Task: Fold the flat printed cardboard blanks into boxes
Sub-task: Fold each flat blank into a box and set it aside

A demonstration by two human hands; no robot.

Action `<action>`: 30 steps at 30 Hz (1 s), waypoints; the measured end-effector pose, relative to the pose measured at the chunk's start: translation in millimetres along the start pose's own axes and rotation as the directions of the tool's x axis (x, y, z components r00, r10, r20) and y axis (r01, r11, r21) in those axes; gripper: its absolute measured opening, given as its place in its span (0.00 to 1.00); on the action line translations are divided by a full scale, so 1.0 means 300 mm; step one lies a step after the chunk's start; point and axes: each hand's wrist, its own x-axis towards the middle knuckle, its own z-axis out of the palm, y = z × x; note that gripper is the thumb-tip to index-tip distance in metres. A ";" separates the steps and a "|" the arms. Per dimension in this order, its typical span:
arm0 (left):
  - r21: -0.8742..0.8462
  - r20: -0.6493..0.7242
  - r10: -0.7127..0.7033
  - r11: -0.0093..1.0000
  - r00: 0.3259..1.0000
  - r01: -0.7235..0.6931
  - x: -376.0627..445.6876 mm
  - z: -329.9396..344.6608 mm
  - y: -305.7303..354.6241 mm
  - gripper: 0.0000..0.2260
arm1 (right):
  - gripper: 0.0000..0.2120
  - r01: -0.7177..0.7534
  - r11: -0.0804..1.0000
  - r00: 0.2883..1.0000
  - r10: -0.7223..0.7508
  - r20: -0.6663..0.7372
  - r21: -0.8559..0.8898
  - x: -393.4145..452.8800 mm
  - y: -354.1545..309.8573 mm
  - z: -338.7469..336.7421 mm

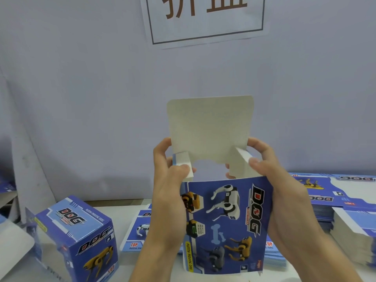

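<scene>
Side flaps could spring back or crease crooked if the thumbs slip before the lid comes down.
The left hand (171,192) and right hand (284,192) each hold the half-formed box (225,224) in a curled grip above the surface (126,267), thumbs pressing the dust flaps (184,162) inward; the lid flap (210,127) stands upright.

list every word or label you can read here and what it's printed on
"DOG": held box, beside the white robot dog picture.
"FUNNY MOVING DOG": yellow strip at the held box's lower left.
"DOG" and "FUNNY MOVING DOG": top of the finished box.
"TOP": finished box, lower front; also the flat blanks.
Two large characters, cut off by the frame's top: wall sign.
Smaller print on the boxes is too blurred to read.
</scene>
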 end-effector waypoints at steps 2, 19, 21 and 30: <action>0.010 0.017 0.006 1.000 1.000 -0.006 0.001 -0.004 -0.004 0.22 | 0.24 -0.088 0.996 0.996 0.088 0.010 0.011 0.006 0.009 0.001; -0.202 -0.011 0.030 0.979 0.999 -0.032 -0.017 0.002 0.003 0.14 | 0.37 0.037 0.926 0.979 0.040 -0.197 0.376 0.018 0.051 0.015; -0.166 0.015 0.039 0.985 0.999 -0.036 -0.012 -0.006 -0.005 0.12 | 0.21 0.093 0.965 0.978 -0.041 -0.206 0.247 0.030 0.055 -0.006; -0.058 0.032 0.046 0.997 0.998 -0.044 -0.007 -0.004 -0.003 0.18 | 0.13 0.089 0.925 0.980 -0.016 -0.196 0.368 0.004 0.126 0.007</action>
